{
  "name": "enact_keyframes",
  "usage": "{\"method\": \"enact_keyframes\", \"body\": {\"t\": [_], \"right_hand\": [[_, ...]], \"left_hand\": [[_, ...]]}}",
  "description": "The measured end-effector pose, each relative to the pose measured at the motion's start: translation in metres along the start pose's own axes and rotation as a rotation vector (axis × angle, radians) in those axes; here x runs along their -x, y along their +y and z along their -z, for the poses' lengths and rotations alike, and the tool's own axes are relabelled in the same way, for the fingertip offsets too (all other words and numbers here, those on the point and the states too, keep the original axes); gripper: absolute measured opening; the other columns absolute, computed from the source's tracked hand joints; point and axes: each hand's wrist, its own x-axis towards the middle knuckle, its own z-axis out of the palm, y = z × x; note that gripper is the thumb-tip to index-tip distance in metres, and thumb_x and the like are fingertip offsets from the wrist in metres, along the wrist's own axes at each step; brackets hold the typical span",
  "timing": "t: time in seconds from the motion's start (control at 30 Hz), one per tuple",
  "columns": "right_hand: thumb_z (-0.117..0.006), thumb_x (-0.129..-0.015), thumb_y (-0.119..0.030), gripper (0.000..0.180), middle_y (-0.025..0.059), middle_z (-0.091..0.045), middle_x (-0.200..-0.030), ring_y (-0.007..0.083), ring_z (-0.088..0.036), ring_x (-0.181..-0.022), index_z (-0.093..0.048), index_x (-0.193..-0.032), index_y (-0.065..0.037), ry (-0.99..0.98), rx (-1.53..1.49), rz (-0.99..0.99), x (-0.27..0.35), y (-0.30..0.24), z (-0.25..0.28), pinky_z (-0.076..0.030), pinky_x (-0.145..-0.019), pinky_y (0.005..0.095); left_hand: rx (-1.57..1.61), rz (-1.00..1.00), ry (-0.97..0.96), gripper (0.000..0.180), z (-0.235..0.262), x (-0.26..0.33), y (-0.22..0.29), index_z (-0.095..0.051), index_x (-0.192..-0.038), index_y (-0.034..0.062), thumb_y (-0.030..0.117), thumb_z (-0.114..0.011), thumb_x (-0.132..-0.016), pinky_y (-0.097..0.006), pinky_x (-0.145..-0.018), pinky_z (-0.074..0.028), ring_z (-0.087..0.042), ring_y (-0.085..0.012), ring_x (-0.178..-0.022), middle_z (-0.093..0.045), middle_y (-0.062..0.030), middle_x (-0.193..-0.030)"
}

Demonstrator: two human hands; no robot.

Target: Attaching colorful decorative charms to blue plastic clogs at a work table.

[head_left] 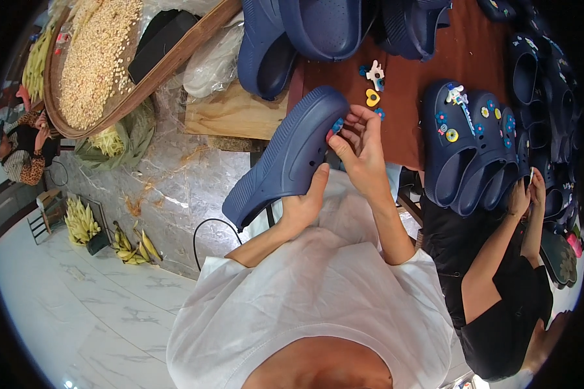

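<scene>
A navy clog (291, 152) is tilted in front of my chest, its toe pointing up and to the right. My left hand (305, 204) is closed round its lower side, with the thumb along the perforated upper. At the holes near the toe, the fingers of my right hand (362, 152) pinch a small blue shoe charm (338, 124). I cannot tell whether the charm sits in a hole. On the brown table just beyond lie a white figure charm (375, 75), a yellow heart charm (372, 98) and a blue flower charm (379, 115).
Several plain clogs (324, 29) stand at the table's (402, 123) far edge. Decorated clogs (449, 139) line the right, where another person's hands (525, 194) work. A wooden board (230, 117) juts out at left, beside a basket (156, 65) of pale kernels. Another person (23, 146) sits far left.
</scene>
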Motion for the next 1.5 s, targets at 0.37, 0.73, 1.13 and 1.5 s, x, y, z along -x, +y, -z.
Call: {"method": "enact_keyframes", "body": {"t": [0.37, 0.73, 1.13, 1.5], "right_hand": [[-0.079, -0.08, -0.016, 0.069, 0.0145, -0.044, -0.125, 0.0239, -0.046, -0.12, -0.039, -0.133, 0.002, -0.053, 0.046, 0.003, -0.014, -0.003, -0.004, -0.044, -0.101, 0.0396], [-0.082, -0.076, -0.019, 0.058, 0.0076, -0.051, -0.115, 0.0194, -0.053, -0.105, -0.054, -0.125, -0.005, 0.048, 0.217, 0.116, -0.015, -0.009, 0.001, -0.045, -0.089, 0.0308], [-0.076, -0.079, -0.02, 0.051, 0.015, -0.052, -0.11, 0.0296, -0.053, -0.1, -0.057, -0.122, -0.002, 0.065, 0.682, 0.393, -0.021, -0.016, -0.004, -0.044, -0.086, 0.0393], [-0.067, -0.086, -0.015, 0.04, 0.018, -0.053, -0.113, 0.034, -0.053, -0.101, -0.057, -0.121, 0.001, 0.057, 0.819, 0.461, -0.021, -0.015, -0.008, -0.045, -0.085, 0.0416]], "left_hand": [[0.089, 0.243, 0.017, 0.028, 0.0, 0.0, 0.001, -0.059, -0.117, -0.0038, 0.005, -0.061, -0.091, -0.031, -0.083, -0.048, -0.058, -0.0167, -0.096, -0.062, -0.0095, -0.108], [0.993, 0.615, 0.021, 0.054, 0.017, -0.024, 0.025, -0.036, -0.141, -0.0007, -0.003, -0.052, -0.09, -0.04, -0.108, -0.041, -0.051, -0.0254, -0.126, -0.049, -0.0149, -0.136], [1.056, 0.744, -0.051, 0.054, 0.018, -0.027, 0.009, -0.036, -0.142, -0.0004, 0.002, -0.051, -0.09, -0.042, -0.109, -0.04, -0.05, -0.0266, -0.127, -0.05, -0.0153, -0.136], [1.111, 0.783, -0.028, 0.054, 0.02, -0.031, 0.01, -0.037, -0.142, 0.0003, 0.005, -0.052, -0.09, -0.043, -0.109, -0.04, -0.05, -0.0275, -0.128, -0.049, -0.0162, -0.138]]}}
